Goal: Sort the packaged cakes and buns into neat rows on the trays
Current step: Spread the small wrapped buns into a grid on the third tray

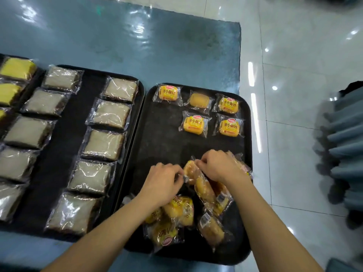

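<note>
Head view: five buns (pixel 193 124) lie in rows at twelve o'clock; both hands (pixel 163 183) pinch one wrapped bun (pixel 202 185) from the unsorted pile (pixel 176 218) at six.

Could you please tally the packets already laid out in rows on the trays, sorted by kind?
Small orange bun packets on the right tray: 5
Pale grey cake packets on the middle tray: 11 visible
Yellow cake packets, far left: 3 visible, some cut off
Total: 19

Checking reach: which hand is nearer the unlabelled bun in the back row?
Right. The right hand lies below the unlabelled bun, slightly right; the left hand sits lower and further left.
</note>
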Tool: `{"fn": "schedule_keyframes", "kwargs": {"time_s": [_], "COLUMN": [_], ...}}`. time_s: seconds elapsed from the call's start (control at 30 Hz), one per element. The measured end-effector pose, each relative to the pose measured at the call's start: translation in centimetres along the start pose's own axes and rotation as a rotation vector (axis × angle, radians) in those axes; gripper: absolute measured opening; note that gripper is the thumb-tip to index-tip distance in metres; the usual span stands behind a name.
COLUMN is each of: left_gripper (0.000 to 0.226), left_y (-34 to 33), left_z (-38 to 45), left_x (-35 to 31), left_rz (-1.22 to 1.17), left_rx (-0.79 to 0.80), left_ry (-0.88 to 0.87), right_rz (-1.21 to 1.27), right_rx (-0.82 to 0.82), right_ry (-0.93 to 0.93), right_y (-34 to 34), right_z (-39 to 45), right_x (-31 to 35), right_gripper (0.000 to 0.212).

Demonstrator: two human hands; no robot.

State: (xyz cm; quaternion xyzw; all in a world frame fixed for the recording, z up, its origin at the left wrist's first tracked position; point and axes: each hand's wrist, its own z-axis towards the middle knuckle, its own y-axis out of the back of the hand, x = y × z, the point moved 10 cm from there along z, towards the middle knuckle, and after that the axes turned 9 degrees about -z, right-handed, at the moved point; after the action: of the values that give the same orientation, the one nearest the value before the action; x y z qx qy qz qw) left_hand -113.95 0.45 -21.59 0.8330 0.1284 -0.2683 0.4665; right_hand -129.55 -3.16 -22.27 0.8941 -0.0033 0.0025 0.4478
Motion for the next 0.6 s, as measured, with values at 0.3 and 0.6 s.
{"fn": "schedule_keyframes", "kwargs": {"time_s": [0.3,0.6], "left_gripper": [0.055,0.055], "left_y": [-0.4,6.2], "left_z": [0.0,-1.0], "left_x": [1.6,10.4], "left_rz": [-0.440,-0.295], "left_rx": [0.112,-0.281], "left_ry": [0.136,0.259], "right_rz": [0.617,0.276], "right_rx": [-0.300,-0.027], "right_ry": [-0.036,0.330], "right_y": [3.5,-1.3], "right_z": [-2.2,-4.0], "right_x": [1.8,11.6], "right_gripper": [0.020,0.049]}}
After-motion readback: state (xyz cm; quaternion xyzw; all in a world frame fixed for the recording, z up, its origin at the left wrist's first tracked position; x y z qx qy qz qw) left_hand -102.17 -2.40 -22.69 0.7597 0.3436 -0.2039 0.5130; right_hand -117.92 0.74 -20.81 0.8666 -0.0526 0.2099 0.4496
